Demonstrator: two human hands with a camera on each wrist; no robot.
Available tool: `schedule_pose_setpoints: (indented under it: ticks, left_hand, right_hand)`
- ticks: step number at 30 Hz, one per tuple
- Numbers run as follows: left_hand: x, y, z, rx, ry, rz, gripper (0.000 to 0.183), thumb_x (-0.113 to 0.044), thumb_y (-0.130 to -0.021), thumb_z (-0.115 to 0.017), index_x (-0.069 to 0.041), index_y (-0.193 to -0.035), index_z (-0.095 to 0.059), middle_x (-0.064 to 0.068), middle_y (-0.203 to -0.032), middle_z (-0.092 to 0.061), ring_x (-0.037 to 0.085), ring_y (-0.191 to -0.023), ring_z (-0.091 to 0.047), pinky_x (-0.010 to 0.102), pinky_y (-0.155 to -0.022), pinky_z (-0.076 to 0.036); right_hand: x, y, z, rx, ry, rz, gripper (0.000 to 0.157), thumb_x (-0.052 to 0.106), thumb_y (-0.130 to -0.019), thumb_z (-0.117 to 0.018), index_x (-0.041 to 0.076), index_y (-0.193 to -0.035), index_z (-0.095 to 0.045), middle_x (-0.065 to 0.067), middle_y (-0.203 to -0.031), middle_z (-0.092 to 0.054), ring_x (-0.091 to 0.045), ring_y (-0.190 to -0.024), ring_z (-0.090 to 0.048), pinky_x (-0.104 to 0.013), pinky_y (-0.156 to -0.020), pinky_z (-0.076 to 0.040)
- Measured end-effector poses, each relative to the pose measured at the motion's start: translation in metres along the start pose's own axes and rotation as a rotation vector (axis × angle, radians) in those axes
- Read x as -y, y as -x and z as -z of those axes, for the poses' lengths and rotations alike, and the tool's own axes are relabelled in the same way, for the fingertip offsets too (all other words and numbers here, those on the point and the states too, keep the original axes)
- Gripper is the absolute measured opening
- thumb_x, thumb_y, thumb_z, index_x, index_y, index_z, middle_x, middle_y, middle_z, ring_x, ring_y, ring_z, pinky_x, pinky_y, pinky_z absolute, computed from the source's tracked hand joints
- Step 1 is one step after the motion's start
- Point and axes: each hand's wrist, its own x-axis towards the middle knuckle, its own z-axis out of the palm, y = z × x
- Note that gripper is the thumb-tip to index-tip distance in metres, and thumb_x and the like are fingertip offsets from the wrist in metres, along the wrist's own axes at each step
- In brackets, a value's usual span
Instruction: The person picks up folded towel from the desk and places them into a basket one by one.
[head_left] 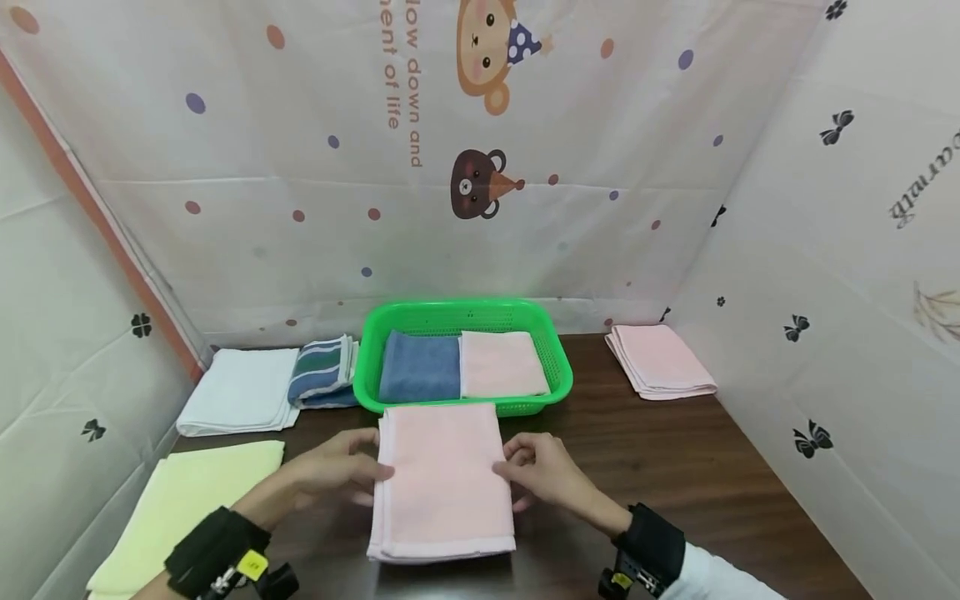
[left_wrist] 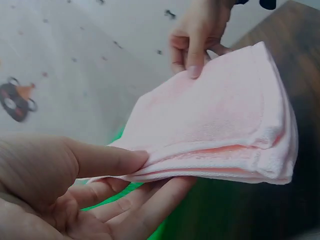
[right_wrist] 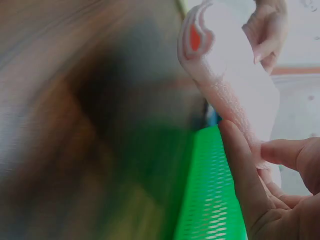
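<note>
Over the near part of the bench [head_left: 637, 467], a bit left of its middle, a folded pink towel [head_left: 450, 483] is held up by two hands. The left hand [head_left: 337, 471] pinches one long side, with its thumb on top and fingers under. The right hand [head_left: 543, 468] pinches the other long side between thumb and fingers.

The towel could come unfolded, I think, because its layers are loose. If one hand let some layers slip, they could hang down. The middle could sag too, since only the sides are held. Its far end looks close to the front edge of the green basket [head_left: 465, 310]; I can't tell if they touch. If the towel went forward too low, it could bump that edge and crumple. It could also push the blue towel [head_left: 422, 368] or the other pink towel [head_left: 502, 364], which lie side by side in the basket.

The held towel looks soft and fuzzy. It is pale pink with white edges, folded into a neat, longish block. From the left wrist, the near end shows a stack of layers with small gaps, and a brighter orange-pink peeks out from inside.
</note>
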Motion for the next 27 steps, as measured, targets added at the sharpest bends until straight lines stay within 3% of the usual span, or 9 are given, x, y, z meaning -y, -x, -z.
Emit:
schedule_pose_setpoints:
  ticks: [3, 6, 12, 17, 19, 20, 22, 24, 27]
  left_hand:
    - [-0.022, 0.004, 0.017, 0.008, -0.006, -0.068, 0.048, -0.014, -0.098, -0.068, 0.003, -0.135, -0.043, 0.009, -0.106, -0.074, 0.019, -0.097, -0.072, 0.038, -0.083, -0.063]
    - [-0.048, -0.007, 0.038, -0.072, -0.076, -0.094, 0.054, -0.016, -0.101, -0.065, 0.001, -0.143, -0.037, 0.013, -0.113, -0.069, 0.02, -0.101, -0.069, 0.041, -0.087, -0.062]
    - [-0.098, -0.056, 0.079, -0.238, -0.191, -0.089, 0.061, -0.013, -0.104, -0.058, -0.001, -0.155, -0.027, 0.011, -0.111, -0.058, 0.02, -0.097, -0.062, 0.043, -0.094, -0.058]
    - [-0.116, -0.098, 0.102, -0.394, -0.256, 0.038, 0.064, -0.005, -0.1, -0.059, 0.003, -0.156, -0.029, 0.009, -0.094, -0.054, 0.019, -0.081, -0.055, 0.043, -0.093, -0.059]
    - [-0.113, -0.115, 0.107, -0.46, -0.324, 0.102, 0.046, -0.002, -0.097, -0.063, 0.007, -0.14, -0.048, 0.01, -0.088, -0.053, 0.02, -0.077, -0.055, 0.041, -0.088, -0.061]
    - [-0.11, -0.125, 0.11, -0.478, -0.366, 0.124, 0.029, -0.001, -0.095, -0.065, 0.008, -0.123, -0.06, 0.009, -0.082, -0.053, 0.02, -0.073, -0.055, 0.038, -0.081, -0.062]
    - [-0.103, -0.139, 0.113, -0.506, -0.506, 0.149, 0.009, -0.001, -0.093, -0.07, 0.007, -0.092, -0.067, 0.009, -0.073, -0.056, 0.021, -0.067, -0.058, 0.035, -0.072, -0.062]
    - [-0.098, -0.151, 0.113, -0.538, -0.611, 0.171, 0.021, -0.002, -0.09, -0.073, 0.001, -0.071, -0.066, 0.01, -0.064, -0.059, 0.021, -0.061, -0.062, 0.032, -0.064, -0.061]
    - [-0.094, -0.158, 0.106, -0.556, -0.799, 0.173, 0.021, -0.006, -0.089, -0.076, 0.0, -0.069, -0.071, 0.011, -0.063, -0.066, 0.021, -0.059, -0.067, 0.028, -0.059, -0.058]
  right_hand:
    - [0.022, -0.015, 0.005, -0.046, -0.01, 0.025, 0.023, 0.011, -0.094, -0.073, -0.007, -0.106, -0.066, -0.01, -0.082, -0.072, -0.019, -0.066, -0.072, -0.045, -0.06, -0.064]
    - [0.04, -0.046, 0.014, -0.081, -0.021, 0.068, 0.025, 0.011, -0.096, -0.071, -0.008, -0.111, -0.064, -0.013, -0.086, -0.071, -0.019, -0.065, -0.072, -0.046, -0.063, -0.064]
    - [0.07, -0.135, 0.035, -0.111, -0.018, 0.05, 0.033, 0.012, -0.099, -0.067, -0.01, -0.123, -0.061, -0.019, -0.093, -0.072, -0.014, -0.068, -0.071, -0.044, -0.071, -0.065]
    - [0.076, -0.192, 0.035, -0.107, 0.02, -0.064, 0.03, 0.009, -0.099, -0.066, -0.01, -0.122, -0.065, -0.018, -0.093, -0.073, -0.015, -0.073, -0.072, -0.046, -0.082, -0.063]
    - [0.073, -0.204, 0.031, -0.099, 0.035, -0.117, 0.026, 0.006, -0.099, -0.066, -0.011, -0.118, -0.067, -0.017, -0.089, -0.074, -0.016, -0.07, -0.071, -0.045, -0.081, -0.063]
    - [0.071, -0.209, 0.029, -0.093, 0.05, -0.146, 0.024, 0.004, -0.098, -0.066, -0.013, -0.115, -0.069, -0.017, -0.085, -0.074, -0.017, -0.067, -0.071, -0.043, -0.079, -0.064]
    - [0.067, -0.218, 0.026, -0.078, 0.078, -0.211, 0.02, 0.002, -0.097, -0.067, -0.014, -0.109, -0.071, -0.017, -0.079, -0.074, -0.017, -0.06, -0.07, -0.041, -0.072, -0.065]
    - [0.062, -0.226, 0.023, -0.061, 0.13, -0.269, 0.019, 0.002, -0.096, -0.068, -0.014, -0.105, -0.072, -0.018, -0.075, -0.073, -0.018, -0.054, -0.069, -0.039, -0.065, -0.064]
    - [0.056, -0.236, 0.021, -0.005, 0.208, -0.34, 0.019, 0.004, -0.098, -0.067, -0.013, -0.105, -0.072, -0.024, -0.081, -0.075, -0.019, -0.051, -0.068, -0.037, -0.062, -0.064]
